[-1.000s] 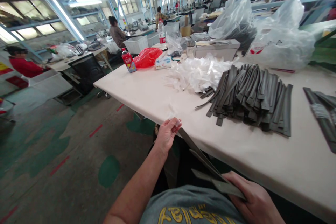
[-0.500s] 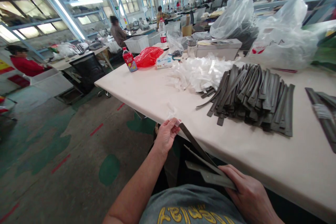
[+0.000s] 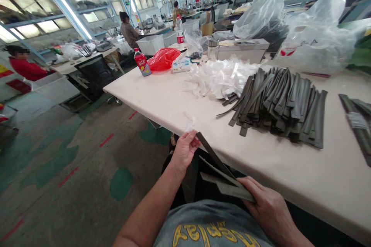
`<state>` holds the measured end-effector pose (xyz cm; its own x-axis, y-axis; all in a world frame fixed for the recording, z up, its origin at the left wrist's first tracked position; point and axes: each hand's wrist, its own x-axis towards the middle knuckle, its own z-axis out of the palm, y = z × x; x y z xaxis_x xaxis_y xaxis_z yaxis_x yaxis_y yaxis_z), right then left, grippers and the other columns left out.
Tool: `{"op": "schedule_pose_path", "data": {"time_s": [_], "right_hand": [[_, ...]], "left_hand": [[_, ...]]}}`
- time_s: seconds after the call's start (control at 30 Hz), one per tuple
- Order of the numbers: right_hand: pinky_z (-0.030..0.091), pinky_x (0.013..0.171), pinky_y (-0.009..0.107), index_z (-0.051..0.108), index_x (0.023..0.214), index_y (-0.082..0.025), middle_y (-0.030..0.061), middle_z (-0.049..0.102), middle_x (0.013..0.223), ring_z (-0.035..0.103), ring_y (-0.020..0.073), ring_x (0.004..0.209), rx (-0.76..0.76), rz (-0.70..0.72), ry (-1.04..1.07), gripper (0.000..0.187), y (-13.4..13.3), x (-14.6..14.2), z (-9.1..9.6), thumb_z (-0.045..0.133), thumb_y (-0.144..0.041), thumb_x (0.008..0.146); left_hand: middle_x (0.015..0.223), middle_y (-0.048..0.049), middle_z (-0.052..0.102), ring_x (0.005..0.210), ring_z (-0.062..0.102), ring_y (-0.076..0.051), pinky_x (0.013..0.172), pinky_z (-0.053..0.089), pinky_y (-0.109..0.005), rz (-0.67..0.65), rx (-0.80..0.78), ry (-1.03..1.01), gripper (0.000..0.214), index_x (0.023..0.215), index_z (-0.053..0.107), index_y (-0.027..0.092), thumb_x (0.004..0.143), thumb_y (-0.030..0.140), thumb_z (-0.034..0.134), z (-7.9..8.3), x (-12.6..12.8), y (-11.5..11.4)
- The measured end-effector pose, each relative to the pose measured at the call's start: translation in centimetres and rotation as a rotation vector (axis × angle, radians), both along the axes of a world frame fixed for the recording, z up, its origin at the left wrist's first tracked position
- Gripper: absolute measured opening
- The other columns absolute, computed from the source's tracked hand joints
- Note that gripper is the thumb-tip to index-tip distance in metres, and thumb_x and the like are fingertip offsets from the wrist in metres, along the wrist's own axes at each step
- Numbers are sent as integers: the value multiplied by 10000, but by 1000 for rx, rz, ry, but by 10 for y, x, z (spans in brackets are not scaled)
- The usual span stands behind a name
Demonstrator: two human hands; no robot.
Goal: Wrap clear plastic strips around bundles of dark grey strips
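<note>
Below the near edge of the white table (image 3: pixel 162 96), my left hand (image 3: pixel 184 149) pinches the far end of a long dark grey strip (image 3: pixel 214 156). My right hand (image 3: pixel 268 204) is closed on the near ends of that strip and two more like it (image 3: pixel 226 188), fanned out over my lap. A large pile of the same grey strips (image 3: pixel 278 102) lies on the table ahead, with a heap of clear plastic sleeves (image 3: pixel 222 77) just behind it.
A bundled set of strips (image 3: pixel 358 121) lies at the table's right edge. Farther back stand a red bottle (image 3: pixel 142 62), a red bag (image 3: pixel 164 58), a grey box (image 3: pixel 242 50) and big clear bags (image 3: pixel 314 36). Other people sit at distant tables to the left.
My right hand has lifted the near ends of the strips slightly up and to the left. My left hand has barely moved.
</note>
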<state>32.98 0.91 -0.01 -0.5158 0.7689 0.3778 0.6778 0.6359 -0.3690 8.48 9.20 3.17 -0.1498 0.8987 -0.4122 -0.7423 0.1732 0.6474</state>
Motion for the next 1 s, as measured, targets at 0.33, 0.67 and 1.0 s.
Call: {"op": "schedule_pose_path", "data": {"time_s": [0.33,0.67,1.0], "right_hand": [[486,546,250,580,1023,-184,45,694,917,660,156,618,18,-28,-4,212,-2,4,-6,443,-201,862],[488,554,235,625,919,-202,17,668,764,634,150,622,-382,-10,162,197,1,-11,4,458,-306,906],[454,431,216,583,785,-169,10,619,669,565,120,459,-779,-46,461,376,17,-42,22,467,-507,902]], "left_hand": [[733,-16,705,668,640,-106,683,503,-233,19,1,-65,275,746,645,138,603,278,835,3,-1,0],[729,-28,701,655,623,-115,674,490,-236,-70,-21,-3,362,744,669,132,522,332,873,-9,15,-15],[771,-38,689,674,596,-125,693,463,-250,-245,126,82,260,803,708,140,678,357,778,-9,39,-52]]}}
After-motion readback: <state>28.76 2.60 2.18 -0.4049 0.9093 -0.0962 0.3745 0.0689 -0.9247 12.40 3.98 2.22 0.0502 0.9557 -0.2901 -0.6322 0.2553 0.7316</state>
